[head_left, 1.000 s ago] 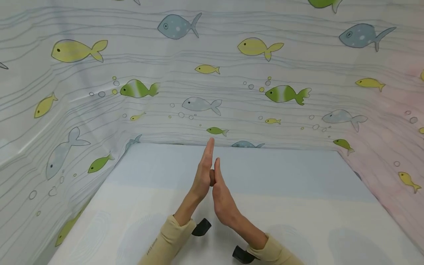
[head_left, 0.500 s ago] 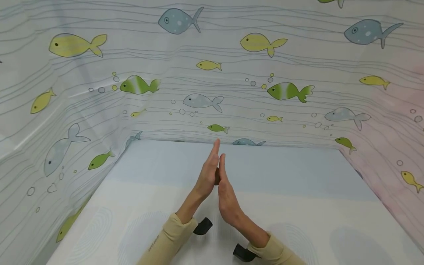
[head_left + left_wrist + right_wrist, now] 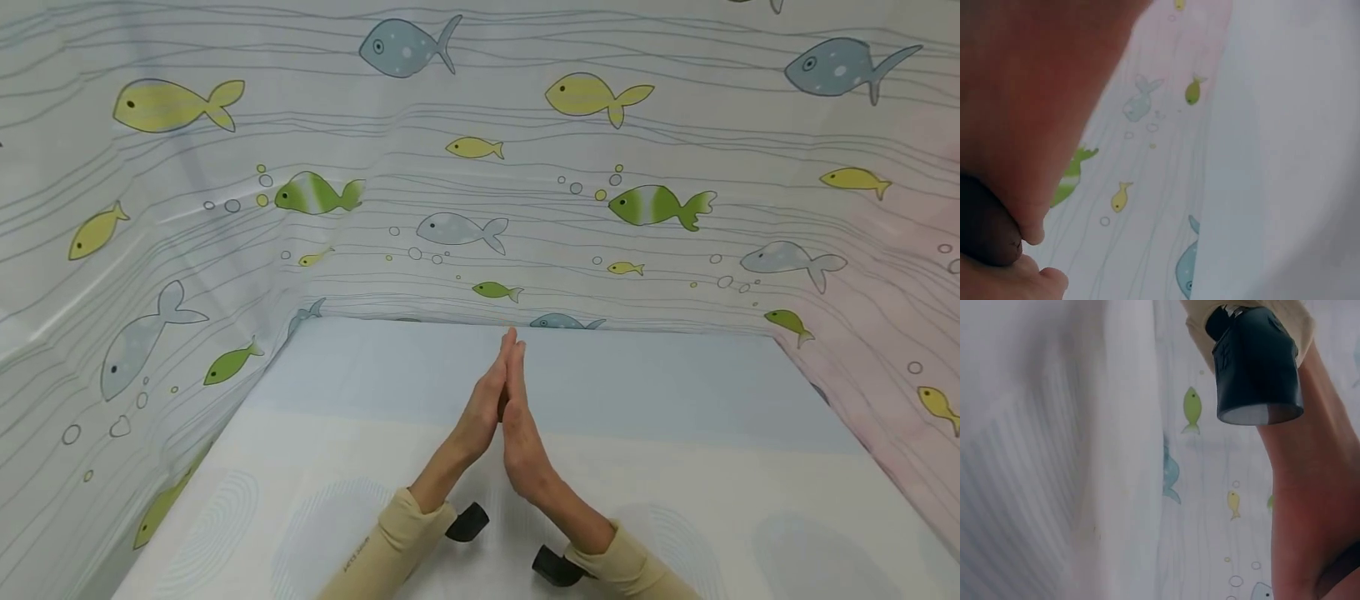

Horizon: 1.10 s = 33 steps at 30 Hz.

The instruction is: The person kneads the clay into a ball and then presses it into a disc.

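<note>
In the head view my left hand point(image 3: 480, 417) and right hand point(image 3: 527, 454) meet palm to palm, fingers straight and pointing away. A small dark brown rounded thing point(image 3: 502, 405) is pressed between the palms, mostly hidden by them. The left wrist view shows it as a smooth dark oval point(image 3: 985, 222) with a small mark at its end, between the two hands. At the right wrist view's lower right edge, a dark sliver of the thing point(image 3: 1340, 570) shows between the palms. Its kind is unclear. The fingertips nearly meet, the left ones slightly higher.
The hands are above a white and pale blue table point(image 3: 645, 392). Fish-patterned sheeting point(image 3: 420, 183) rises behind and along both sides. Each beige-cuffed wrist bears a black camera: the left camera point(image 3: 468, 522) and the right camera point(image 3: 557, 567).
Both hands have shifted a little to the right in the head view. Their fingertips have come closer together and more level, and less of the brown thing shows.
</note>
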Tool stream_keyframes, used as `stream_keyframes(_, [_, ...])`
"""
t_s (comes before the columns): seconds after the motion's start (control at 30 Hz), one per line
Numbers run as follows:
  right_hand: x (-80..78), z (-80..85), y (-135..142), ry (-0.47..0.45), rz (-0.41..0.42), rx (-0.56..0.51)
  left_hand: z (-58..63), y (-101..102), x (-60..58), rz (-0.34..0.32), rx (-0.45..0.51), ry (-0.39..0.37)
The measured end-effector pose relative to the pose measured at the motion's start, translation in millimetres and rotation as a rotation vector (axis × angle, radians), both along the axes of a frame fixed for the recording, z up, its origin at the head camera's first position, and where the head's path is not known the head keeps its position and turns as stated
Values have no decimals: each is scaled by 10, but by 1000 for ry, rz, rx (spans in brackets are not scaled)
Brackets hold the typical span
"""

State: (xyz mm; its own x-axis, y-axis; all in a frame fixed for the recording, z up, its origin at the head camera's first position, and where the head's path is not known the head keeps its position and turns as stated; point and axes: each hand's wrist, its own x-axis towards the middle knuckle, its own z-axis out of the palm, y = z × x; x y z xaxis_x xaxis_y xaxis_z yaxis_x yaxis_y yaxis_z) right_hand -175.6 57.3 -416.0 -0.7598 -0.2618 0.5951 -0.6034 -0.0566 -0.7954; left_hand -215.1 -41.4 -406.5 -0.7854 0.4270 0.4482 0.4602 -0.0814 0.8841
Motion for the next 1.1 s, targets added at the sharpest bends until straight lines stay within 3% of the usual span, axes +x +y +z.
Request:
stream_keyframes(0.17, [-53,7,43,-6,-12,-7,-14,19,26,-48,3,2])
stream_keyframes(0.4, [-137,22,169,-56,-131,-13,-14,105,90,-77,-56,-58])
stream_keyframes(0.63, [-262,32,250,-91,-186,-64,-27,188,162,-114,-80,-103])
stream_keyframes(1.1, [-446,-30,377,-153,-221,-83,29,244,252,-102,-111,-80])
